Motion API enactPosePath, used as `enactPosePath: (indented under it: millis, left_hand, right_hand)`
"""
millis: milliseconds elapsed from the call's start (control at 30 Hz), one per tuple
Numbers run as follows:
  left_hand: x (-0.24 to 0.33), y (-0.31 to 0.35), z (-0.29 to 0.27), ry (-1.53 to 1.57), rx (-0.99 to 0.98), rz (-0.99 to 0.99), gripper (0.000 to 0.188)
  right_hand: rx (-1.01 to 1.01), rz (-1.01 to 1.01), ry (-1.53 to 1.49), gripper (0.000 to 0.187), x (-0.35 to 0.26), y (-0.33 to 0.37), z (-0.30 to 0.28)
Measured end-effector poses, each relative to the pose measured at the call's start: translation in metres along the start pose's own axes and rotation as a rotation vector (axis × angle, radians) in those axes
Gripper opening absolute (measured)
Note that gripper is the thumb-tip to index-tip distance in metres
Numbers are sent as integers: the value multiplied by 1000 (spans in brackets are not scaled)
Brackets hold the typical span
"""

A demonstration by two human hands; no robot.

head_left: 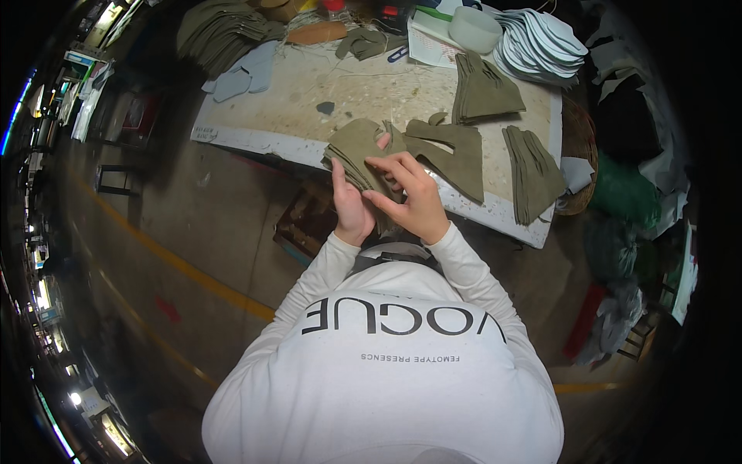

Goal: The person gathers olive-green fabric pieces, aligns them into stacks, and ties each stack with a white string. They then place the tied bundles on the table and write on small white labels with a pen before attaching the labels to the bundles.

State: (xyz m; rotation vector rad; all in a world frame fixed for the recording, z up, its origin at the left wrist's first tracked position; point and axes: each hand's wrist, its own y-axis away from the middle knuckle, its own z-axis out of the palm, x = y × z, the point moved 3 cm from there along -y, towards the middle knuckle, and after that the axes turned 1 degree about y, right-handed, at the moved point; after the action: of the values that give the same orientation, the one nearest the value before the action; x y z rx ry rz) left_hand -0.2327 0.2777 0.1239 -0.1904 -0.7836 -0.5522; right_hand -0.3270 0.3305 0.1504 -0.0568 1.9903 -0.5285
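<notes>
A stack of olive-green cut fabric pieces point(357, 147) is held between my two hands at the table's front edge. My left hand point(352, 207) grips the stack from its left side, thumb along the layered edges. Over the right part of the stack bends my right hand point(411, 193), its thumb and fingers closing on the upper layers. One fingertip shows through the opening in the pieces. Just right of the hands lies another olive fabric piece point(460, 158) with a slot cut in it. The lower part of the stack is hidden by my hands.
On the worktable point(309, 81), more olive stacks point(487, 89) point(533, 174) lie to the right. White shaped pieces point(541, 46), a tape roll point(473, 29) and blue thread snips point(397, 55) sit at the back. A large olive pile point(220, 35) and pale-blue pieces point(243, 77) are far left. A wicker basket point(580, 155) stands right.
</notes>
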Motion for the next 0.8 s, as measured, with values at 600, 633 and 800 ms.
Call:
enactPosePath:
  millis: [600,633,800]
  left_hand:
    - [-2,-1,-6,107,66,42,65]
    - [-3,-1,-6,113,68,36,66]
    - [-12,1,-11,144,58,-96,62]
  right_hand:
    - [-30,-151,297,41,-7,8,5]
    - [-43,-134,311,44,-8,7,6]
    - [-82,-151,333,55,-5,-4,-4]
